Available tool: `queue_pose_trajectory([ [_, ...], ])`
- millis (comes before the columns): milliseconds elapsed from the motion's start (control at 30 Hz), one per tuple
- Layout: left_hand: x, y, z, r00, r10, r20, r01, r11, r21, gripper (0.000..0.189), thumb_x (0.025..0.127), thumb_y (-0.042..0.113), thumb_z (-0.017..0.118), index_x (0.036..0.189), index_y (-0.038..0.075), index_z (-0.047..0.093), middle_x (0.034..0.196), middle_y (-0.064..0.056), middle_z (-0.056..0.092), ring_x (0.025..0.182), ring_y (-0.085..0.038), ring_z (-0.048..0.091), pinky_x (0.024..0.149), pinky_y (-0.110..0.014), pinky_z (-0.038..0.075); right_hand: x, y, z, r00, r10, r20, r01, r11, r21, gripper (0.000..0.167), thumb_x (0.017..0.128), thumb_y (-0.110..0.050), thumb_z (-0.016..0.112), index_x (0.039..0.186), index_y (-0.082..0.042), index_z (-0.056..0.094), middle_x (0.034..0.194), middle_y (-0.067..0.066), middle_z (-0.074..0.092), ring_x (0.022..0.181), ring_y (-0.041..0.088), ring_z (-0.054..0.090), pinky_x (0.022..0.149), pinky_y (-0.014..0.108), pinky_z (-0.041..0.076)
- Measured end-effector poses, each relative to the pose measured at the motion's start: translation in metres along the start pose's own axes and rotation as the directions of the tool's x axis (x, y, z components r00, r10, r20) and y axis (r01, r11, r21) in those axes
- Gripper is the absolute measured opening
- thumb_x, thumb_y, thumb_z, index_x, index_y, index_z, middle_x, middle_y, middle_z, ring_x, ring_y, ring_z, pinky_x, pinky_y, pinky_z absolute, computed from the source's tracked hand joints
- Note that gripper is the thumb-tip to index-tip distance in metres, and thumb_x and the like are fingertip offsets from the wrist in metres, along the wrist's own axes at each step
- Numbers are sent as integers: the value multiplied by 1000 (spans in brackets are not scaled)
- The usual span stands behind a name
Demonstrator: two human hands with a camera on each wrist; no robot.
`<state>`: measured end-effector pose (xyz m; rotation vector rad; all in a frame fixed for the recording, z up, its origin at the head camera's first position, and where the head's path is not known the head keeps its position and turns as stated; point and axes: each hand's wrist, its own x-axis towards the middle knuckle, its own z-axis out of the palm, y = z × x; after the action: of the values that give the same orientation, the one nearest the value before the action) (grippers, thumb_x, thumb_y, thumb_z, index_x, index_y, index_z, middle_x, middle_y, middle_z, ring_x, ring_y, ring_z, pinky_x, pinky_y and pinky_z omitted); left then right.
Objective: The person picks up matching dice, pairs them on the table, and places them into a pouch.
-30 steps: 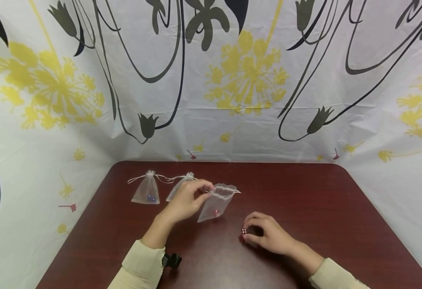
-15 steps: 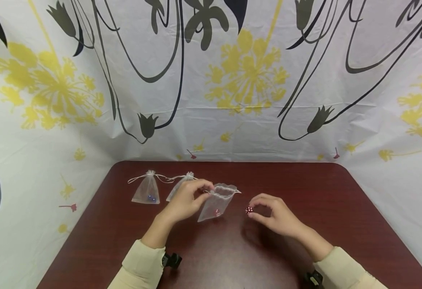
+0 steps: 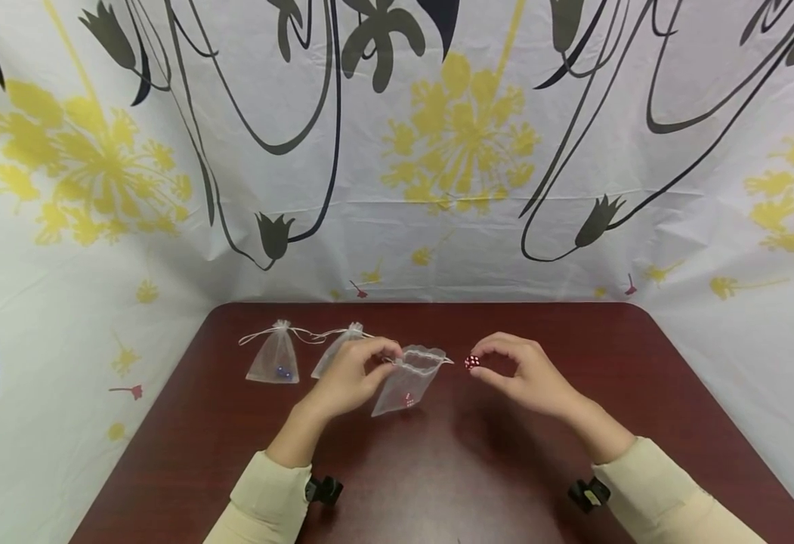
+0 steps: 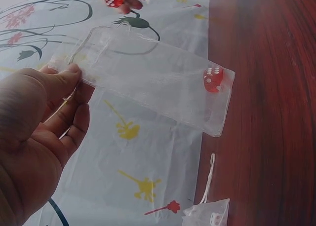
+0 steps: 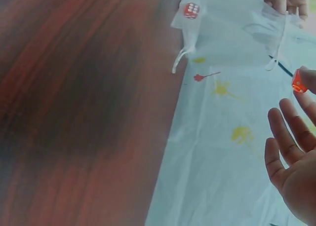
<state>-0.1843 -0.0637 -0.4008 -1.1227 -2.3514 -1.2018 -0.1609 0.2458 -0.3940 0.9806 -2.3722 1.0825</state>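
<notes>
My left hand [image 3: 350,378] pinches the rim of a sheer white drawstring pouch [image 3: 406,384], whose mouth gapes at the top. A red die [image 4: 213,80] with white pips lies in the bottom corner of that pouch. Thumb and index finger of my right hand [image 3: 529,375] pinch another red die [image 3: 472,363], raised above the table just right of the pouch's mouth. In the right wrist view this die [image 5: 299,81] shows between the fingertips, with the other fingers spread. The pouch hangs tilted, its lower end toward the table.
On the dark red wooden table [image 3: 397,483], a closed pouch [image 3: 276,359] with blue dice [image 3: 284,372] lies at the back left. Beside it another pouch [image 3: 330,355] is partly covered by my left hand. A patterned white cloth [image 3: 397,249] hangs behind the table.
My right hand has lifted the red die from low over the table and carried it forward, up to the height of the pouch's mouth. The left hand and pouch have stayed put.
</notes>
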Motion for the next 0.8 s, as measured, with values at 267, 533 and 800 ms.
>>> queue_pose_trajectory([
  [267, 2, 1, 3, 1000, 17, -5, -17, 1000, -1, 15, 88, -3, 76, 98, 7, 72, 91, 1, 73, 79, -7, 64, 69, -25, 55, 15, -10, 0, 1000, -16, -14, 17, 1000, 17, 23, 83, -9, 84, 101, -17, 74, 99, -8, 71, 93, 14, 66, 83, 19, 49],
  [533, 4, 1, 4, 1000, 9, 14, -9, 1000, -20, 17, 88, -3, 76, 100, 8, 72, 93, 0, 73, 79, -8, 64, 70, -36, 59, 28, -17, 15, 1000, -21, -1, 21, 998, 56, 20, 85, -10, 83, 101, -16, 74, 100, -8, 70, 95, 11, 66, 83, 23, 51],
  [800, 6, 1, 9, 999, 39, 26, -37, 998, -43, 15, 89, -1, 76, 99, 10, 71, 94, 2, 73, 79, -7, 63, 70, -31, 57, 35, -20, 29, 999, -49, 22, 47, 995, 84, 20, 86, -11, 82, 102, -16, 73, 101, -7, 69, 90, 13, 65, 76, 25, 53],
])
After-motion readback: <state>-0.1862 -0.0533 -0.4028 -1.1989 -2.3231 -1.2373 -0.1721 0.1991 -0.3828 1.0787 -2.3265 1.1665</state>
